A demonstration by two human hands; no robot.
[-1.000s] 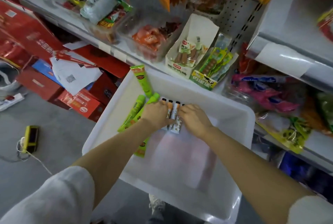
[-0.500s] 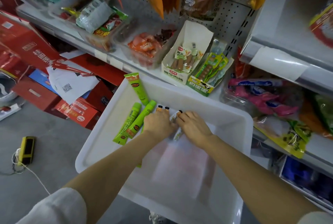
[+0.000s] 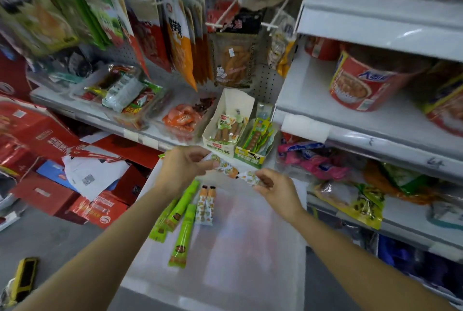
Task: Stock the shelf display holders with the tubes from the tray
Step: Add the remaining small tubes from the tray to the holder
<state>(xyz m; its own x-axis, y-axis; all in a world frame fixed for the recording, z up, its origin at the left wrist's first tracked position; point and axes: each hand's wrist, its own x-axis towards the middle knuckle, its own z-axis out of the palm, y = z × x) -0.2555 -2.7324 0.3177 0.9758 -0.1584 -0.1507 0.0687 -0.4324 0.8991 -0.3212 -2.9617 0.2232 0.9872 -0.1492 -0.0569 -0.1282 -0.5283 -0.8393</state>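
Observation:
My left hand [image 3: 184, 166] and my right hand [image 3: 274, 190] hold white-and-orange tubes [image 3: 231, 171] between them, raised above the white tray [image 3: 250, 273] and just below the shelf edge. Two more white-and-orange tubes [image 3: 206, 206] and several green tubes [image 3: 181, 225] lie in the tray's left part. On the shelf stand a white display holder [image 3: 226, 126] with similar tubes and, to its right, a green display holder [image 3: 255, 143] with green tubes.
Clear trays of snacks [image 3: 180, 117] sit left of the holders. Hanging packets [image 3: 180, 40] cover the pegboard above. White shelves [image 3: 363, 120] with red tubs and bagged goods stand at the right. Red cartons [image 3: 57, 160] pile on the floor at the left.
Both hands rose out of the tray with white-and-orange tubes and moved toward the shelf holders. The view tilted up, showing more of the shelf and pegboard.

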